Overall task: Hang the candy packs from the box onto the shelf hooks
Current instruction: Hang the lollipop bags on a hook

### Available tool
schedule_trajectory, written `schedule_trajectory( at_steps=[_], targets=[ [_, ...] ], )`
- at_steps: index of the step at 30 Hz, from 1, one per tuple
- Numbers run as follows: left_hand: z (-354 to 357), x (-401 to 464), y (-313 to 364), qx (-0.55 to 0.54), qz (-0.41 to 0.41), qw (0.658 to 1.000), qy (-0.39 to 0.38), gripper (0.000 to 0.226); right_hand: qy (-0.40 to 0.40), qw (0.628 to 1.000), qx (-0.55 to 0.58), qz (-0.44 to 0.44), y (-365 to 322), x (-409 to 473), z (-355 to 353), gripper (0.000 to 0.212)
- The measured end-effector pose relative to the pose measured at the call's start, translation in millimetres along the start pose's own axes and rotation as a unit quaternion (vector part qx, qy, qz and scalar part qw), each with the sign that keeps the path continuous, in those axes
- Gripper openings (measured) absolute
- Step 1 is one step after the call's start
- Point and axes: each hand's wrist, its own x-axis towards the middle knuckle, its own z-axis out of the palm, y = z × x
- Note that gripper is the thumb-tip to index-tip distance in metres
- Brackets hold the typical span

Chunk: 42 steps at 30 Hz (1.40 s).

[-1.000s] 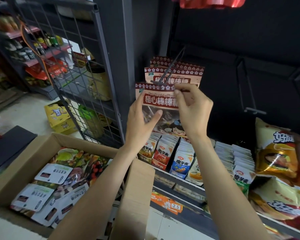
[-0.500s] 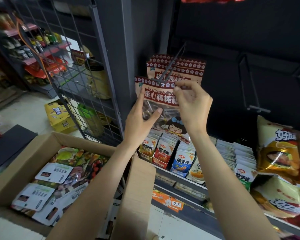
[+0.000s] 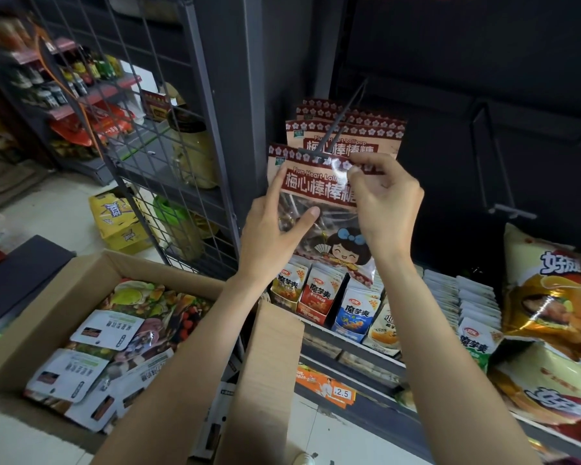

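1. The box [image 3: 64, 317] sits low, with packs inside.
2. The left hand [image 3: 269, 236] holds the candy pack [image 3: 312, 193] by its side.
3. The right hand [image 3: 383, 203] pinches its top at the hook [image 3: 329, 142].
4. More packs [image 3: 366, 135] hang behind.

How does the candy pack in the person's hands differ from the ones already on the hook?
The held pack sits at the tip of the hook, gripped by the left hand and right hand; the hung packs sit further back, untouched. The held pack shows its whole front; the hung packs show only their top strips. Both share the same flowered red design.
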Motion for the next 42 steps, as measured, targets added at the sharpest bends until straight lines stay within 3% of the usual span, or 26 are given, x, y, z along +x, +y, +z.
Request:
schedule_trajectory(
  at_steps=[6, 13, 19, 23, 28, 31, 36, 39, 42],
  targets=[
    [2.9, -0.4, -3.6, 0.021, -0.028, 0.999, -0.028, 0.084, -0.006, 1.000, 0.006, 0.011, 14.0, 8.5, 0.9, 0.012],
    [15.8, 5.4, 12.4, 0.035, -0.040, 0.997, -0.056, 0.078, 0.067, 0.997, 0.000, -0.040, 46.9, 45.0, 18.9, 0.008],
    [48.1, 61.9, -6.1, 0.025, -0.012, 0.998, -0.061, 0.084, 0.069, 0.982, -0.139, -0.111, 74.7, 69.3, 15.0, 0.006],
    [55.7, 69.0, -5.2, 0.005, -0.003, 1.000, -0.011, 0.071, 0.049, 0.963, -0.229, -0.135, 85.8, 56.5, 7.5, 0.019],
    [37.4, 16.6, 14.5, -0.016, 0.019, 0.999, 0.034, 0.050, 0.055, 0.970, -0.189, -0.141, 78.3, -1.0, -2.8, 0.023],
    [7.2, -23.7, 11.9, -0.027, 0.066, 0.991, 0.109, 0.034, -0.015, 0.977, -0.132, -0.170, 61.8, -38.7, -6.5, 0.025],
    [-61.9, -88.0, -38.2, 0.022, 0.127, 0.972, 0.198, 0.030, -0.236, 0.964, -0.078, -0.092, 53.0, -99.6, 4.7, 0.021],
    [-108.2, -133.6, -88.4, 0.070, 0.075, 0.977, 0.187, 0.036, -0.317, 0.940, -0.082, -0.100, 55.5, -136.8, 28.5, 0.018],
    [-151.1, -172.1, -146.0, 0.133, -0.039, 0.985, 0.102, 0.039, -0.387, 0.911, -0.099, -0.101, 57.7, -171.4, 62.0, 0.020]
  ],
)
